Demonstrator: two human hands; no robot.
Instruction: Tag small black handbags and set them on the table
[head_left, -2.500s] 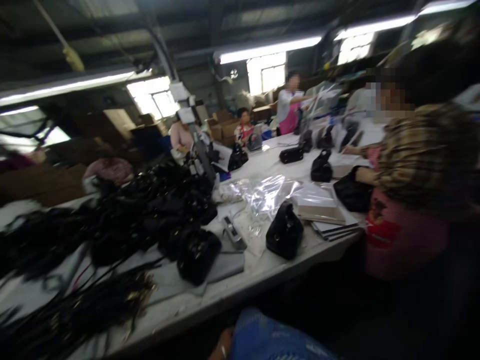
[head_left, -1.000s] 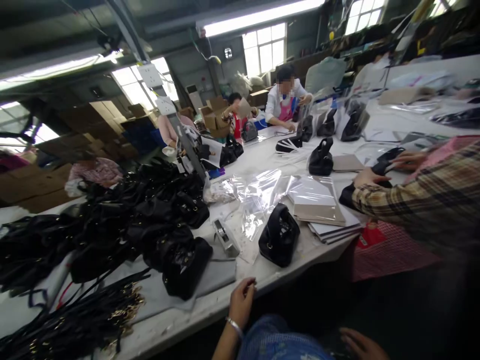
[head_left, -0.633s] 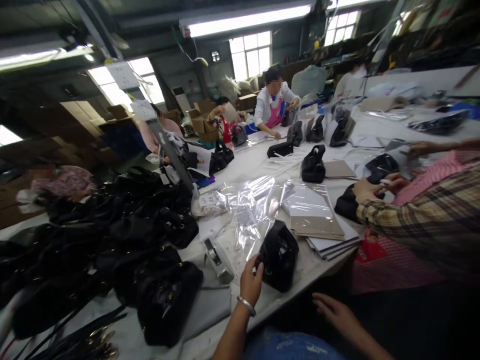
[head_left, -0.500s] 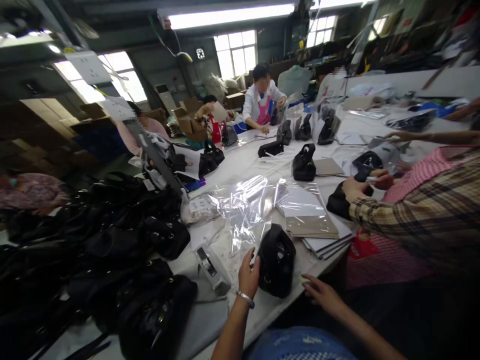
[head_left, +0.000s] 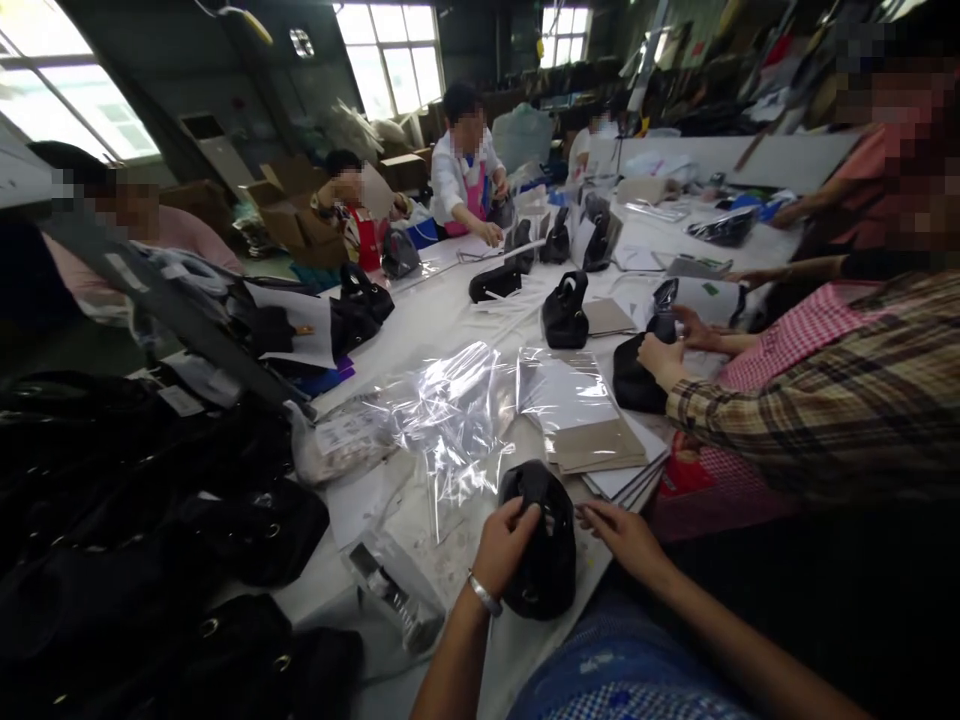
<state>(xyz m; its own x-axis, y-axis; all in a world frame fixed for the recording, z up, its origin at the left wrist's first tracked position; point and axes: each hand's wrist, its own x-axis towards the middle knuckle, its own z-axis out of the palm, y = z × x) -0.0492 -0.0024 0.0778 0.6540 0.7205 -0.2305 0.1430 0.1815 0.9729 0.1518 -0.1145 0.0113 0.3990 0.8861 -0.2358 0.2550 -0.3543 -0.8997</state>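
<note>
A small black handbag [head_left: 544,565] stands near the table's front edge, its top towards me. My left hand [head_left: 506,545], with a silver bangle at the wrist, grips the bag's upper left side, thumb on top. Close to its right side is my right hand [head_left: 622,535], thumb and fingertips drawn together; what they hold, if anything, is too small to make out. Just beyond the bag lie crumpled clear plastic bags [head_left: 457,410]. A tape dispenser [head_left: 397,595] rests to the left of my left hand.
Black handbags [head_left: 262,530] are heaped on the left beside a slanting metal post [head_left: 202,310]. Plastic-covered card sheets [head_left: 592,450] are stacked right of centre. A co-worker in a plaid sleeve [head_left: 787,420] handles another black bag [head_left: 637,375] at the right. More people work across the table.
My left hand has moved onto the handbag's upper edge and closed there. My right hand has come in closer to the bag, fingertips together. The view has turned and shifted.
</note>
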